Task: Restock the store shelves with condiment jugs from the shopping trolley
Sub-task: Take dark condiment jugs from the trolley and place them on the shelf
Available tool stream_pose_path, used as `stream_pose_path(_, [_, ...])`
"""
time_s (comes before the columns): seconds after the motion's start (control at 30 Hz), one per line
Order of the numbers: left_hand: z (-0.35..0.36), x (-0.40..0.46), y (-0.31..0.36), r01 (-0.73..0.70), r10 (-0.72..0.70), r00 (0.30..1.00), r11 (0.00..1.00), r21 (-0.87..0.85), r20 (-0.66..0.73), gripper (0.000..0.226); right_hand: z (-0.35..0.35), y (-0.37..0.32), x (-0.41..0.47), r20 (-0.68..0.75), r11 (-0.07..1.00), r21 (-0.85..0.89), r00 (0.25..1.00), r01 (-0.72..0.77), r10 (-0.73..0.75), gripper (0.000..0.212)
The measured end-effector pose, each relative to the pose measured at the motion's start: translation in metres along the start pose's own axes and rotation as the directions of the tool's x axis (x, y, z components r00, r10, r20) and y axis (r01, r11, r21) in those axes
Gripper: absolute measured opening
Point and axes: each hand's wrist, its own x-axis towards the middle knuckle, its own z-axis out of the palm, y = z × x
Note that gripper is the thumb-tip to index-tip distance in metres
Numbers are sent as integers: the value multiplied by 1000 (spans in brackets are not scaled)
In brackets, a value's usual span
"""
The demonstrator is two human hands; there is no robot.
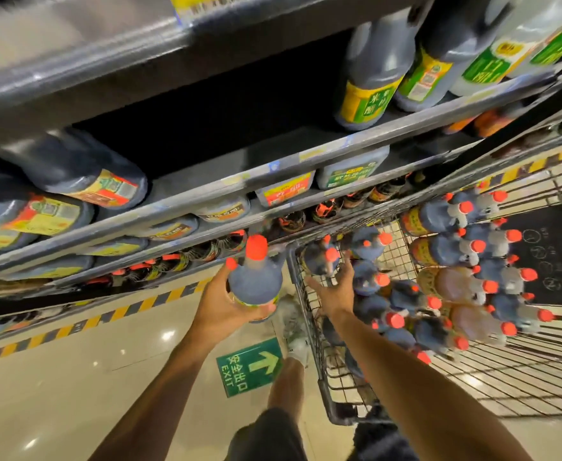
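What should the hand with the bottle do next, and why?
Probably lift the dark jug up into the bare gap on the shelf. The left hand already grips it outside the trolley, while the right hand reaches for another.

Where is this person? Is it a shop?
Yes, most likely a supermarket aisle. Long shelves hold rows of labelled jugs, a wire trolley is full of red-capped jugs, and a green exit sign is stuck on the floor.
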Motion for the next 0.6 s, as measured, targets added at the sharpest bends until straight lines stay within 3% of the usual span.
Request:
stream_pose_path(0.13, [3,1,-10,-27,28,999,999,19,-41,68,25,27,36,-80,993,91,994,80,-73,122])
stream_pose_path(0.3, [4,0,-11,-2,1,998,1000,-20,-57,75,33,10,27,-223,980,106,964,169,-142,101])
stream_pose_path(0.47, [10,-2,-11,16,-19,995,999,-37,-97,71,36,14,30,-222,985,113,969,133,-106,100])
stream_pose_path(0.6, [13,-6,-8,10,-15,994,999,-49,-107,68,31,13,31,-224,989,-24,963,149,-150,94])
